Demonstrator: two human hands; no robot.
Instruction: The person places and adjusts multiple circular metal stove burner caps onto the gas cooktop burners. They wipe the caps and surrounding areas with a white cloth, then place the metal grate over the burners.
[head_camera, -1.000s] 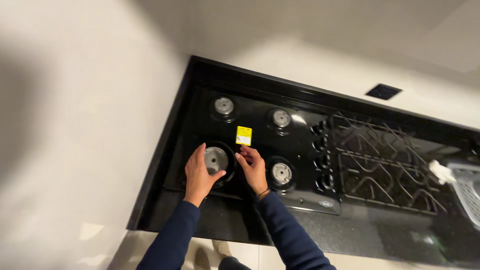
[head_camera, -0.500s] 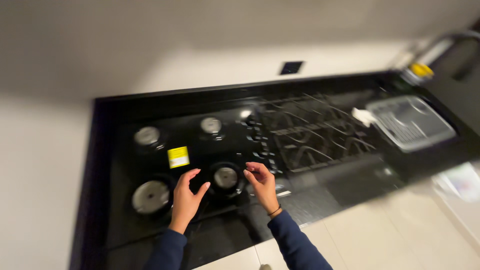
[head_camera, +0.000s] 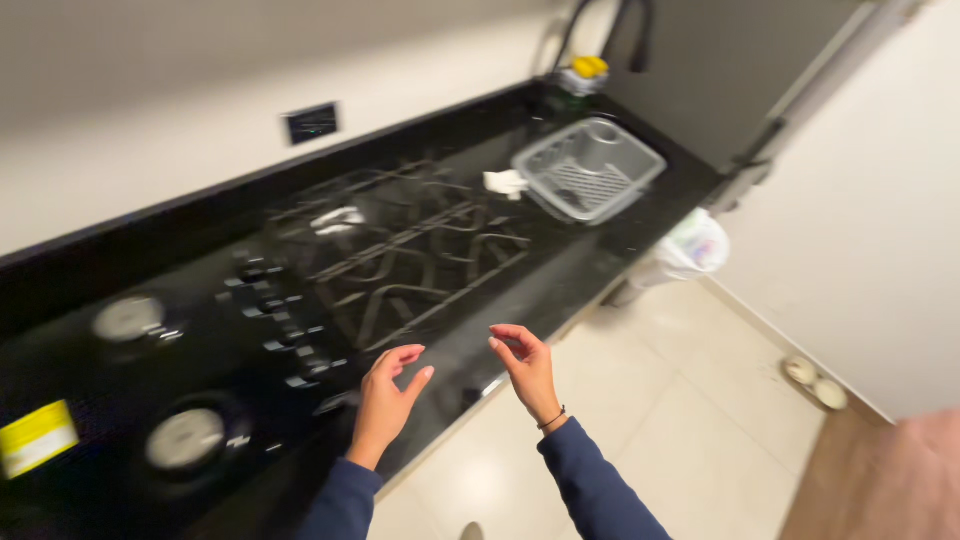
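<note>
My left hand (head_camera: 387, 402) and my right hand (head_camera: 526, 369) hover empty, fingers apart, above the front edge of a black glass cooktop (head_camera: 120, 380). Both hands face each other, a little apart, touching nothing. Two silver burner caps (head_camera: 186, 438) (head_camera: 128, 317) sit to the left of my hands. A row of black knobs (head_camera: 275, 325) runs between the burners and the black pan grates (head_camera: 400, 260). A yellow sticker (head_camera: 37, 438) lies on the glass at far left.
A grey plastic dish rack (head_camera: 588, 168) stands on the black counter at the back right, a white cloth (head_camera: 505, 183) beside it. A yellow-topped bottle (head_camera: 583, 70) sits by the tap. A white bin (head_camera: 683, 252) stands on the tiled floor.
The view has swung right along the counter. My hands have left the front burner and now hang free over the cooktop's front edge, near the grates.
</note>
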